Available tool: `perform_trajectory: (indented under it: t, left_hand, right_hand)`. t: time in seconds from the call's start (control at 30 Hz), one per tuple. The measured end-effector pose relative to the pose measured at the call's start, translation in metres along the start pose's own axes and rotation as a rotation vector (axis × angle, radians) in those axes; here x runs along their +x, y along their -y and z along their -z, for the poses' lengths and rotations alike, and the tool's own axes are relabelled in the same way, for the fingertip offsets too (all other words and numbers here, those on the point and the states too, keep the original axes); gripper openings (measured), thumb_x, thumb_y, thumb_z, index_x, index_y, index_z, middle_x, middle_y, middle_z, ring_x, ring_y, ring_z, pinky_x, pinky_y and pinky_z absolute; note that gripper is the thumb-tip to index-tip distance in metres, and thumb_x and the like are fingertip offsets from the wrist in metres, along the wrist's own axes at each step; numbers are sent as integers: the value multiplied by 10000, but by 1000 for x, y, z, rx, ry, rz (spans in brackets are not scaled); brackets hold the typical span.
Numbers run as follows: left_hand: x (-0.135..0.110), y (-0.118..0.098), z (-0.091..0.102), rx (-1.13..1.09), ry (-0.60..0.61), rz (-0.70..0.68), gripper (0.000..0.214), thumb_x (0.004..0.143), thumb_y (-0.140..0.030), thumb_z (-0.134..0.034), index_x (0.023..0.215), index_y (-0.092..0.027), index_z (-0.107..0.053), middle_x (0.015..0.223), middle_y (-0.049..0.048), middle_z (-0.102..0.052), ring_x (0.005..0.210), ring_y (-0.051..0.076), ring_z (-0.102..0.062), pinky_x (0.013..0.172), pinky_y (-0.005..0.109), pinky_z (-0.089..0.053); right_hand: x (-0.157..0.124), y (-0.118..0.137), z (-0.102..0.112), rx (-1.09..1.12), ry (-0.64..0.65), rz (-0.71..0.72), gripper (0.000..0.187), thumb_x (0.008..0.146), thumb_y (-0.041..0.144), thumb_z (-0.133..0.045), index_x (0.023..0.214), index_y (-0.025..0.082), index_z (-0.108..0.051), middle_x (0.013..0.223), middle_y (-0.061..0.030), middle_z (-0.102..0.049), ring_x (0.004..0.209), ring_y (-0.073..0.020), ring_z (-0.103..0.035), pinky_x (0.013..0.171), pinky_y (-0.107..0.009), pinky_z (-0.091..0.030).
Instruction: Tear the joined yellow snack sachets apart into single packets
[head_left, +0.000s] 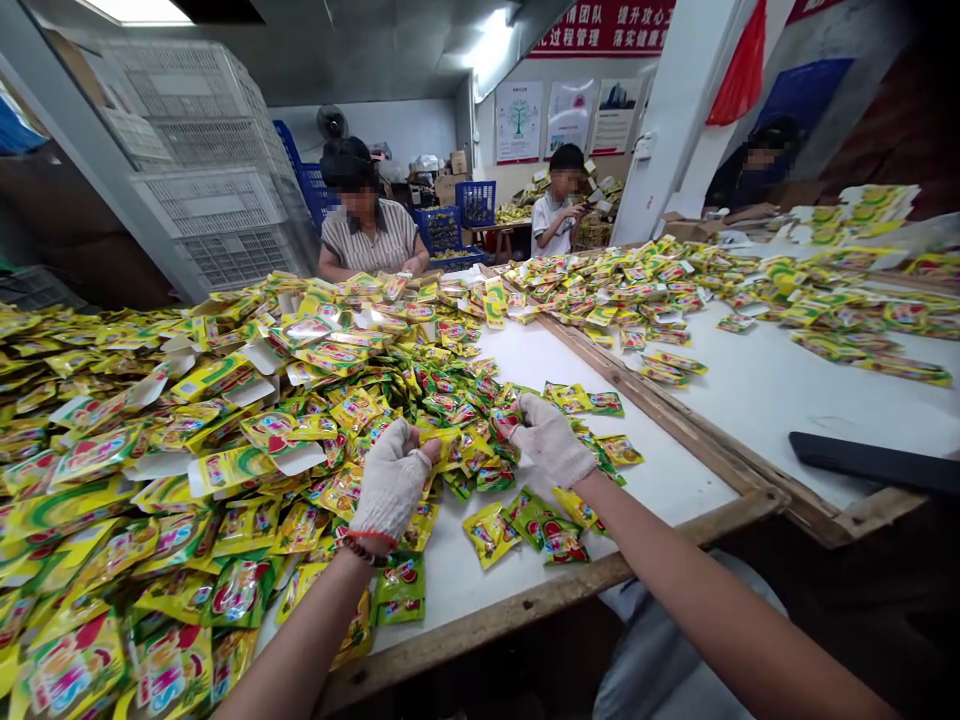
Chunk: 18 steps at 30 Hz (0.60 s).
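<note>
My left hand (391, 478), in a white knit glove with bare fingertips, pinches a small yellow candy packet (448, 446) over the near part of the table. Opposite it, my right hand (551, 440), gloved the same way, has its fingers closed on a red-and-green packet (504, 424). More small packets lie beneath and between both hands. Close to the table's front edge are a loose yellow packet (490, 533) and a green watermelon-print packet (534, 520). Flat yellow cartons (229, 470), some with white flaps raised, are heaped left of my left hand.
A wooden rim (480, 622) borders the white table, and a wooden divider (637, 390) crosses it. Cartons (660, 280) are piled beyond the divider; a dark flat object (870, 462) lies at right. Across the table sit a person in stripes (375, 235) and others. Crates (217, 215) are stacked at left.
</note>
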<state>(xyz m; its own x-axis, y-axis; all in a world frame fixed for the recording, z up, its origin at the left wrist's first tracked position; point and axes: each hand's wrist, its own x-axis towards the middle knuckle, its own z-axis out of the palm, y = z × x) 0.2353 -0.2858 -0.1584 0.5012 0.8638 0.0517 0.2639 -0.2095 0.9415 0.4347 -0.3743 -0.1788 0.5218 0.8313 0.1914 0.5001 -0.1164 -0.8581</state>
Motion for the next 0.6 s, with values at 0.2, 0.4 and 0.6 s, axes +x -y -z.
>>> perform_trajectory:
  t: [0.2, 0.4, 0.6]
  left_hand:
    - [-37, 1, 9, -202, 29, 133, 574, 606, -551, -634, 980, -132, -518, 738, -12, -584, 631, -8, -494, 583, 97, -416]
    - [-61, -1, 9, -354, 47, 206, 531, 619, -509, -653, 999, -165, -516, 861, -3, -632, 649, -16, -524, 631, 114, -458]
    - [-64, 9, 13, -331, -13, 218, 509, 642, -502, -629, 1017, -171, -527, 749, -33, -568, 568, -35, -452, 522, 87, -363]
  right_hand:
    - [-44, 36, -15, 381, 369, -89, 415, 710, 439, -601, 997, 148, -535, 729, 30, -515, 571, 2, -373, 530, -122, -334]
    - [-61, 55, -33, 242, 349, -37, 338, 747, 422, -568, 931, 141, -606, 809, 1, -590, 646, -15, -457, 590, -120, -381]
    - [-67, 59, -34, 148, 386, -20, 279, 781, 328, -498, 960, 145, -610, 836, 2, -602, 644, -14, -450, 603, -122, -376]
